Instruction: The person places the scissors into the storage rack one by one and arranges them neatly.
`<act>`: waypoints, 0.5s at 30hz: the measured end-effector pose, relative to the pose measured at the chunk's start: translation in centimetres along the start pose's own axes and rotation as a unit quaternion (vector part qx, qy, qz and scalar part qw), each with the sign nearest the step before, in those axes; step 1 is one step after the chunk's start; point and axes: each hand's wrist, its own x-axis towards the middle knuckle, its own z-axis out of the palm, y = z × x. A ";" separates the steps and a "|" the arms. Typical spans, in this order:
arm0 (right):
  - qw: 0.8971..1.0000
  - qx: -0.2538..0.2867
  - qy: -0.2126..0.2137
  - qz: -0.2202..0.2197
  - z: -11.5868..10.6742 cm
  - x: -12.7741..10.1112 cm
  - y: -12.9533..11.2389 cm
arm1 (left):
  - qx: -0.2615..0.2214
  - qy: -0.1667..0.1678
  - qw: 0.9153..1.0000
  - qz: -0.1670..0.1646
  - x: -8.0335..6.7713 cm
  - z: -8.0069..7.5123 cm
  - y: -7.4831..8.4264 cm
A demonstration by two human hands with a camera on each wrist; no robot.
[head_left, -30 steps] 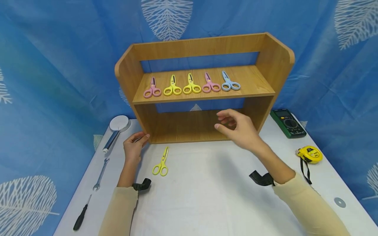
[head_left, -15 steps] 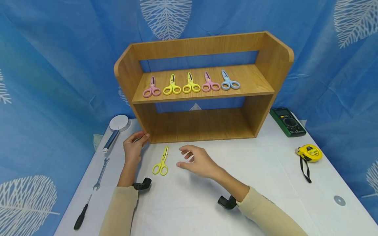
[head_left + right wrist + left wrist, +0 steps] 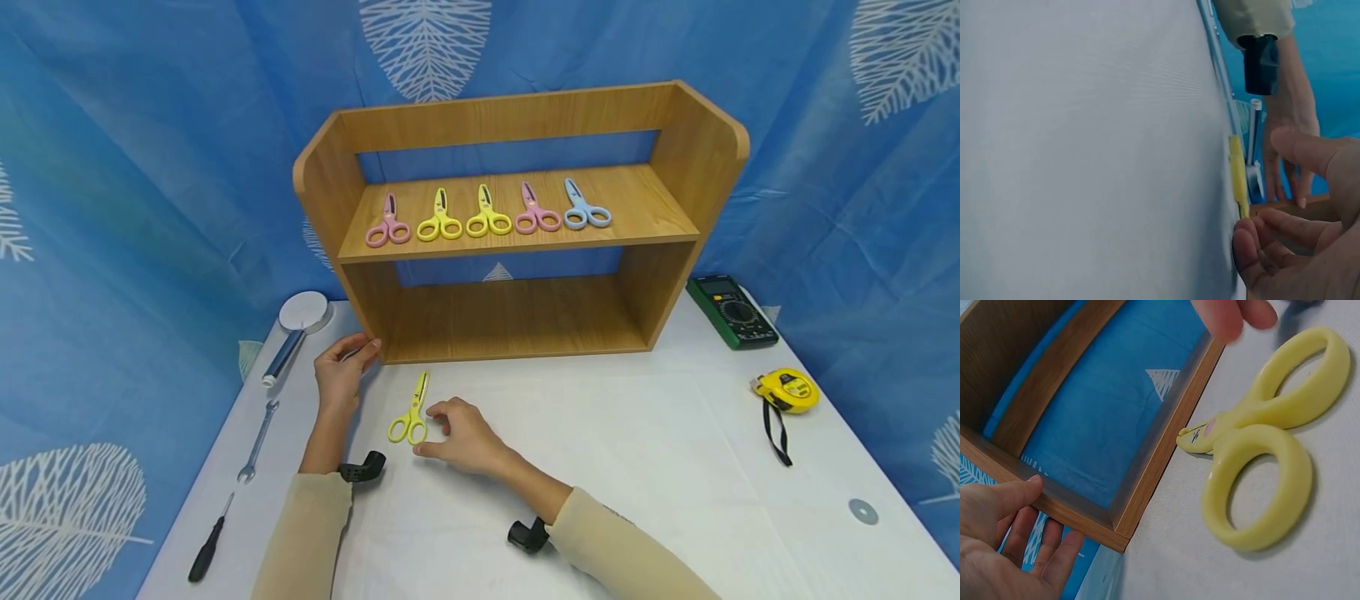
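Yellow scissors (image 3: 409, 419) lie on the white table, blades pointing toward the wooden shelf (image 3: 517, 358). My right hand (image 3: 465, 437) is just to the right of their handle loops, thumb and fingers spread apart with nothing held between them. In the right wrist view, the yellow scissors (image 3: 1237, 169) appear edge-on beyond the fingertips. My left hand (image 3: 341, 373) grips the shelf's lower left side panel; the left wrist view has its thumb on the panel's front edge and the fingers on the outer side. Pink, yellow and blue scissors (image 3: 576, 208) lie in a row on the upper board.
On the left are a round-headed handled tool (image 3: 303, 313), a wrench (image 3: 257, 442) and a screwdriver (image 3: 210, 546). A multimeter (image 3: 732, 312), a yellow tape measure (image 3: 786, 392) and a grey washer (image 3: 863, 512) lie on the right. Blue curtain surrounds the table.
My right hand has moved from in front of the shelf's right part, left and down to beside the yellow scissors on the table. The left hand has stayed at the shelf.
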 end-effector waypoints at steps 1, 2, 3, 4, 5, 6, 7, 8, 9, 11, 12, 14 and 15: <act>1.000 -0.004 0.001 0.001 0.2 0.2 0.0 | 0.000 0.000 1.000 0.000 0.0 0.0 0.0; 1.000 -0.008 0.002 0.003 0.4 0.3 -0.1 | 0.001 0.000 1.000 -0.001 0.0 0.0 0.0; 1.000 -0.014 0.005 0.004 0.5 0.5 -0.1 | 0.003 0.001 1.000 -0.003 0.0 0.0 0.0; 1.000 -0.019 0.007 0.005 0.7 0.6 -0.1 | 0.005 0.001 1.000 -0.004 0.0 0.0 0.0; 1.000 -0.023 0.011 0.007 0.8 0.7 -0.2 | 0.008 0.001 1.000 -0.005 0.0 0.0 0.0; 1.000 -0.027 0.014 0.008 0.9 0.9 -0.2 | 0.009 0.001 1.000 -0.005 -0.1 0.0 0.0; 0.999 -0.032 0.017 0.011 1.0 1.0 -0.3 | 0.010 0.000 1.000 -0.006 -0.1 0.0 0.0; 0.999 -0.036 0.020 0.014 1.1 1.0 -0.3 | 0.011 0.001 1.000 -0.006 -0.1 0.1 0.1; 0.999 -0.040 0.022 0.017 1.3 1.2 -0.3 | 0.010 0.001 1.000 -0.006 -0.1 0.1 0.1; 0.998 -0.049 0.027 0.025 1.5 1.4 -0.4 | 0.006 0.002 1.000 -0.004 -0.2 0.1 0.1; 0.998 -0.057 0.028 0.029 1.6 1.5 -0.4 | 0.002 0.002 1.000 -0.003 -0.2 0.1 0.1; 0.996 -0.070 0.031 0.036 1.8 1.7 -0.5 | -0.004 0.004 1.000 -0.001 -0.2 0.1 0.1; 0.996 -0.074 0.033 0.039 1.8 1.7 -0.5 | -0.007 0.003 1.000 0.001 -0.2 0.1 0.1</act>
